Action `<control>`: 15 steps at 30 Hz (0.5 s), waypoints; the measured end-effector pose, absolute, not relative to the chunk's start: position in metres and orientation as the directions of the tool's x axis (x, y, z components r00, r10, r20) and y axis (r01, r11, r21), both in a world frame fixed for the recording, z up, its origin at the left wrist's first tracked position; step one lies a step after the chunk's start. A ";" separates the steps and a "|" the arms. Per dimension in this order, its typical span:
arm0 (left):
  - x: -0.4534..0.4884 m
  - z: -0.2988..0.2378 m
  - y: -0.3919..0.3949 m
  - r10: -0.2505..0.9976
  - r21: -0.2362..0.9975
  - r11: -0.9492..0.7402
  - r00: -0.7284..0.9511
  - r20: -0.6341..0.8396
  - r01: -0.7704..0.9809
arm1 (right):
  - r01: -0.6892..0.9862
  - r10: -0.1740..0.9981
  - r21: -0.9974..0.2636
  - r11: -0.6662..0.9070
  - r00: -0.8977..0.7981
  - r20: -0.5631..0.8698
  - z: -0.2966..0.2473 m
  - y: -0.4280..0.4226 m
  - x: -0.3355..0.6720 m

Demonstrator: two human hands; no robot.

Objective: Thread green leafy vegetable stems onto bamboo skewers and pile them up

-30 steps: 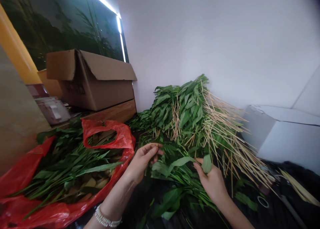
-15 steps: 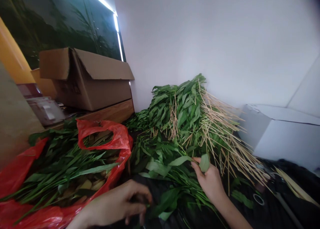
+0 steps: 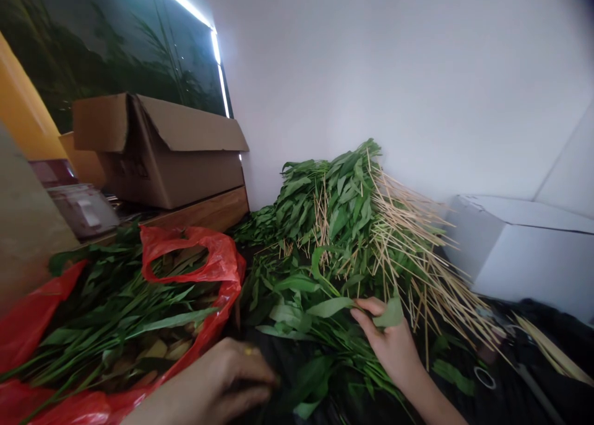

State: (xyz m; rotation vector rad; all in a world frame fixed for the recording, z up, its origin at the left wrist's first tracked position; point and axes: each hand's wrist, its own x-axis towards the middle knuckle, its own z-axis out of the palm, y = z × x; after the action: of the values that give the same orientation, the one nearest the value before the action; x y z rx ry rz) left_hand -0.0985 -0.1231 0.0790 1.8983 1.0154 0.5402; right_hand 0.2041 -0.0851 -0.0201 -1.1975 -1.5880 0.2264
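Observation:
My right hand (image 3: 392, 344) pinches a green leaf (image 3: 388, 315) at the front of a loose spread of leafy sprigs (image 3: 297, 295) on the dark surface. Behind it rises a big heap of leaves mounted on thin bamboo sticks (image 3: 371, 221). My left hand (image 3: 218, 382) is low at the bottom edge, fingers curled down onto the dark surface beside the red bag; what it holds, if anything, is hidden.
A red plastic bag (image 3: 204, 270) full of long green leaves lies at the left. A cardboard box (image 3: 158, 153) sits on a wooden ledge behind it. A white box (image 3: 524, 245) stands at the right, with scissors (image 3: 505, 363) on the dark sheet.
My left hand left the leaf pile and dropped down toward the bottom edge. My right hand stayed on its leaf, which has tilted a little.

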 end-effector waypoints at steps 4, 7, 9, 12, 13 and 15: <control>-0.043 0.092 -0.090 0.779 0.751 -0.550 0.550 0.302 0.367 | 0.586 0.753 -0.641 0.495 0.079 0.653 -0.020 -0.084 0.205; -0.013 0.081 -0.060 0.684 0.647 -0.720 0.409 0.603 0.251 | 0.682 0.681 -0.548 0.484 0.100 0.726 -0.024 -0.082 0.206; 0.002 0.070 -0.042 0.540 0.466 -0.841 0.384 0.749 0.275 | 0.776 0.609 -0.429 0.462 0.074 0.789 -0.026 -0.082 0.208; 0.017 0.051 -0.026 0.364 0.237 -0.915 0.412 0.836 0.327 | 0.873 0.520 -0.225 0.432 -0.037 0.853 -0.026 -0.084 0.210; 0.019 0.045 -0.022 0.336 0.204 -0.923 0.430 0.838 0.325 | 0.886 0.498 -0.170 0.430 -0.076 0.864 -0.025 -0.085 0.210; 0.022 0.032 -0.017 0.314 0.178 -0.934 0.473 0.823 0.310 | 0.898 0.460 -0.083 0.432 -0.140 0.877 -0.022 -0.087 0.210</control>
State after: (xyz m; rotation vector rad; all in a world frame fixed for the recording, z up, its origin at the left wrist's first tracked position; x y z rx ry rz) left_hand 0.0220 -0.0174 0.0320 2.6927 0.5703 1.5069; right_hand 0.2096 -0.0869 -0.0223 -1.1729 -1.7665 -0.5980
